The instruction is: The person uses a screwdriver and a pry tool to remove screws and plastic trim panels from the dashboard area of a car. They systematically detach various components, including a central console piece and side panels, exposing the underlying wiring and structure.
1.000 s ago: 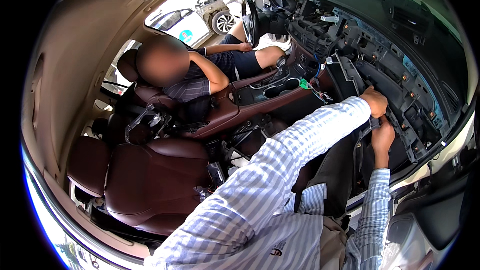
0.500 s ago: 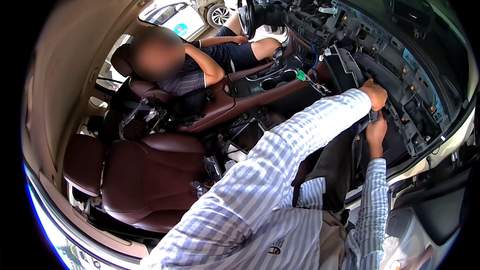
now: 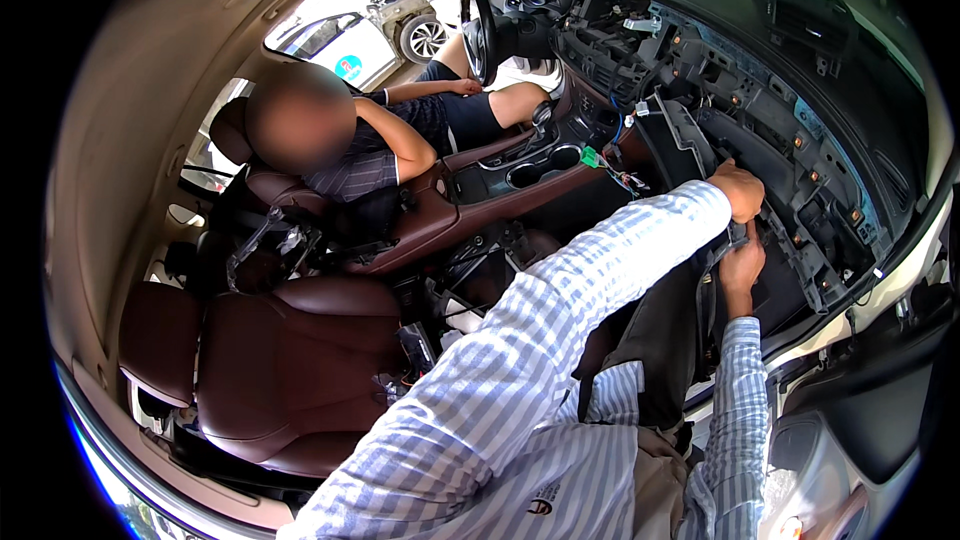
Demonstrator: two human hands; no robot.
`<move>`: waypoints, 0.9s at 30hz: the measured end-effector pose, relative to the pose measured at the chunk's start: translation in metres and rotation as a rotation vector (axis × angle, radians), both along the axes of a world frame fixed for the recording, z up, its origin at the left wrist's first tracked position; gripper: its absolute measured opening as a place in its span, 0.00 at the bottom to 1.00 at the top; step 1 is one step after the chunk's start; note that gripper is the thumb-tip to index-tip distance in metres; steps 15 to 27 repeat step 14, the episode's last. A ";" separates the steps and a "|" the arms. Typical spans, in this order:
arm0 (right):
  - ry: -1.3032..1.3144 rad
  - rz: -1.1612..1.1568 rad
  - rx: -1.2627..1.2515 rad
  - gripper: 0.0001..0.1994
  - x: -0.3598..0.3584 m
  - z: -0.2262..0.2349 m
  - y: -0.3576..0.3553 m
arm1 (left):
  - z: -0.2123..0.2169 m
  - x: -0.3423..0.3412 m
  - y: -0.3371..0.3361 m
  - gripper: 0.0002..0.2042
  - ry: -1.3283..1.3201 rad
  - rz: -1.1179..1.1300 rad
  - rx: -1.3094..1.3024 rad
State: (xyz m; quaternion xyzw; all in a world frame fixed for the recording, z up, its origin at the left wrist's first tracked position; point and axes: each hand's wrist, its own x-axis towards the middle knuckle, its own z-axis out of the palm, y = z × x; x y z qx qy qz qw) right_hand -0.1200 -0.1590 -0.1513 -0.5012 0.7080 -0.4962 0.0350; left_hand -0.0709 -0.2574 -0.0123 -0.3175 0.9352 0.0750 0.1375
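Note:
My left hand is closed at the lower passenger side of the opened dashboard, its knuckles up. What its fingers hold is hidden beneath it. Just below, my right hand is closed with its fingers around the edge of a dark plastic dashboard part. The two hands almost touch. Beside my left hand, a dark grey plastic panel with a raised rim stands tilted out from the dash.
Loose wires with a green connector hang beside the centre console. Another person sits behind the steering wheel. The brown passenger seat is on the left, with loose parts beside it. An open door is at lower right.
The whole view has shifted slightly, so the scene sits a little further left. Both hands stay at the same place on the dashboard, with little visible movement.

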 end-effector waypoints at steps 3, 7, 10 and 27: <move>0.030 0.026 0.082 0.24 0.005 0.004 0.003 | -0.006 0.009 0.000 0.13 0.016 -0.012 0.012; 0.134 0.085 -0.096 0.17 0.009 0.003 0.010 | -0.006 0.011 -0.001 0.11 0.050 -0.061 -0.030; 0.135 0.173 0.096 0.10 0.007 -0.007 0.021 | 0.001 0.006 -0.001 0.14 0.047 -0.033 -0.029; -0.374 0.293 0.053 0.10 0.003 0.004 0.047 | -0.012 0.005 -0.004 0.15 0.019 -0.012 -0.061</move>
